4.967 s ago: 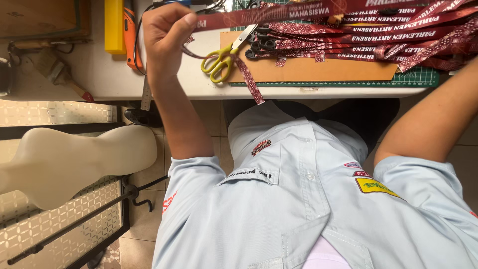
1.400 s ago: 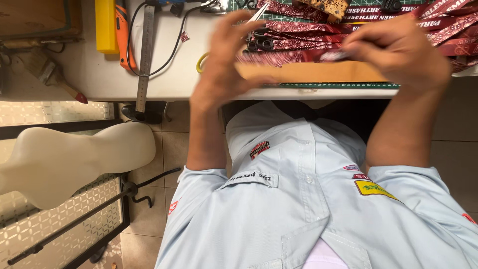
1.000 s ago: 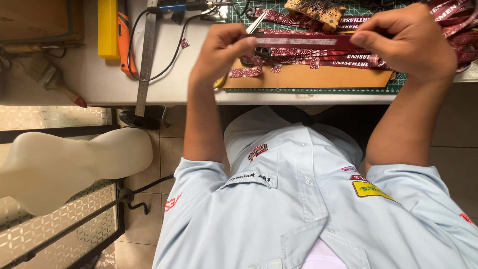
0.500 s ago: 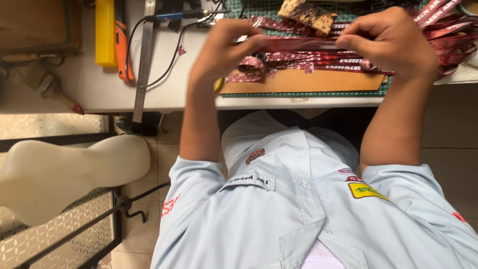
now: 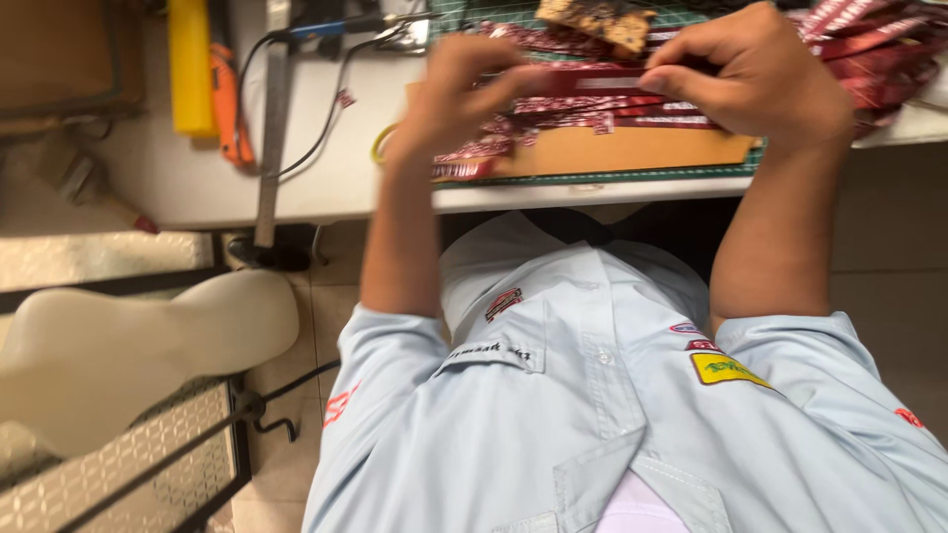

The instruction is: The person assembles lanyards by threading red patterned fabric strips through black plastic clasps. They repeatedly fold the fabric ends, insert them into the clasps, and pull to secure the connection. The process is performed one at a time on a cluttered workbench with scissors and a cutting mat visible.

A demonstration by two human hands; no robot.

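Both hands, left hand [image 5: 464, 94] and right hand [image 5: 755, 69], pinched opposite ends of a dark red printed fabric lanyard strap [image 5: 592, 81] stretched taut above the brown rectangular board [image 5: 632, 150], fingertip grip blurred, strap pile [image 5: 869, 39] cut off at frame edge.

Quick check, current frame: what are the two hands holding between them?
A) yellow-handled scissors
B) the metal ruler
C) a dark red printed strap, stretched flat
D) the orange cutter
C: the left hand and right hand each pinch an end of a dark red strap stretched between them above the brown board; the metal ruler lies untouched at the left.
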